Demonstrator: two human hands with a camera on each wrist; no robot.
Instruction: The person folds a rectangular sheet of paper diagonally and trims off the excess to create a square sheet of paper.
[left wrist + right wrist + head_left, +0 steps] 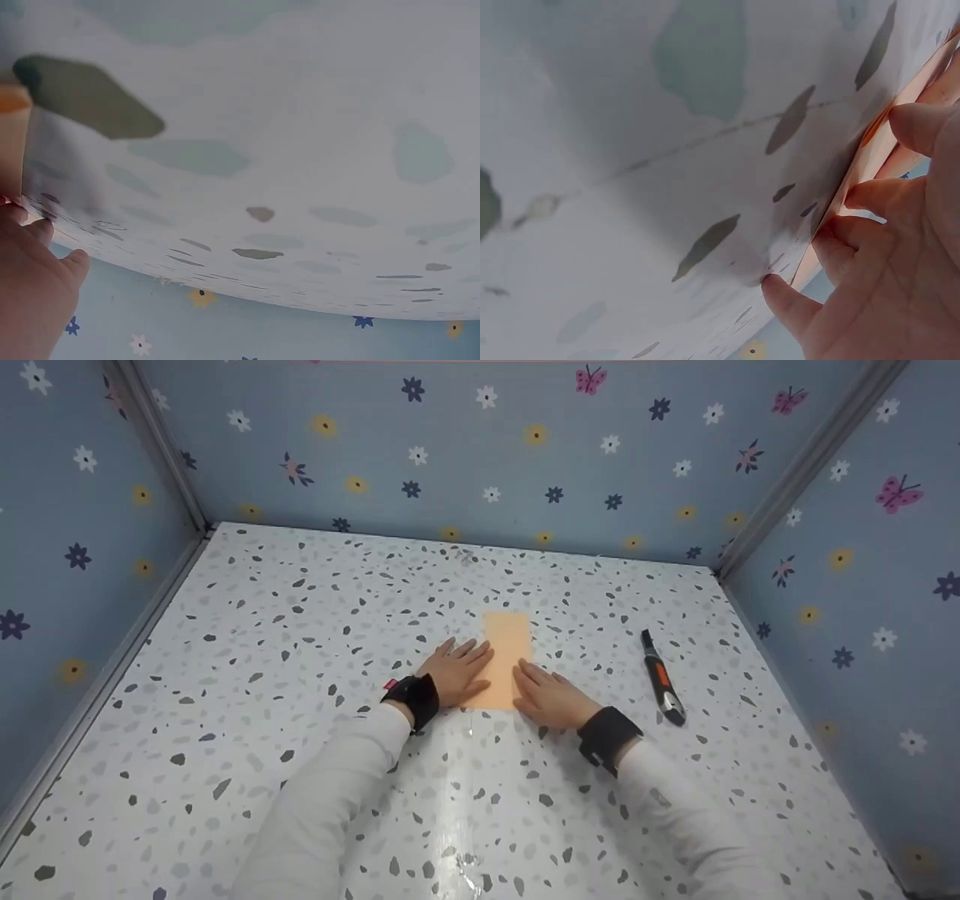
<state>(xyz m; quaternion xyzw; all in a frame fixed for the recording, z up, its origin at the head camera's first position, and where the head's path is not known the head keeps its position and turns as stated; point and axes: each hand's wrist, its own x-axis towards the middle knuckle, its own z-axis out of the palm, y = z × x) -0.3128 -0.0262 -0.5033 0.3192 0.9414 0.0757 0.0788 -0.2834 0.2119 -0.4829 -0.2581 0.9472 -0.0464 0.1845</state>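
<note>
A narrow light-orange sheet of paper (510, 634) lies on the speckled table, its long side pointing away from me. My left hand (455, 673) rests along its left edge with the fingers spread, fingertips touching the paper. From the other side, my right hand (555, 699) touches the right edge with extended fingers, the thumb near the lower corner. In the right wrist view, the fingertips of that hand (877, 270) meet the table and the paper's edge (866, 154). The left wrist view catches only part of the left hand (37, 289) and a strip of the paper (13, 142).
A black and orange utility knife (662, 679) lies on the table to the right of my right hand. Blue flowered panels (480, 457) stand along the back and both sides of the white speckled tabletop (300, 607), with grey rails at the corners.
</note>
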